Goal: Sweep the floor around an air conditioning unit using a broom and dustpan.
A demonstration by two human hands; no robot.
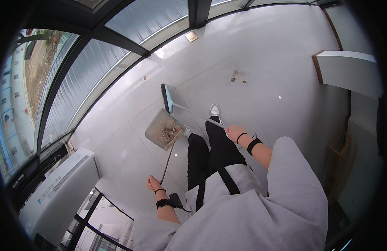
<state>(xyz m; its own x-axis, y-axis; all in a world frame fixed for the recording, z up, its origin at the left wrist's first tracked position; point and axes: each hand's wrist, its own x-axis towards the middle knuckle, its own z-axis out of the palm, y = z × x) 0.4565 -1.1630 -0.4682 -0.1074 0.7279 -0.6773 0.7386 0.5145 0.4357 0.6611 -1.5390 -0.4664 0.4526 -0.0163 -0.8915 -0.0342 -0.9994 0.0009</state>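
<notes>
My right hand (236,134) grips the grey handle of a broom (169,99), whose light blue head and dark bristles lie beyond the dustpan on the tiled floor. My left hand (154,183) is closed on the thin brown handle of a long-handled dustpan (155,125). Dirt and debris (169,133) lie inside the pan, towards its handle side. The broom head is close to the pan's upper corner; whether they touch I cannot tell. Brown dry bits (233,79) lie on the floor further off, and a small brown leaf (144,78) lies near the window side.
Framed windows (118,47) run along the left and far side. A brass floor socket (191,36) sits near them. A white air conditioner (64,185) stands at the lower left. At the right are a white ledge with brown trim (344,66) and a wooden-looking box (339,147).
</notes>
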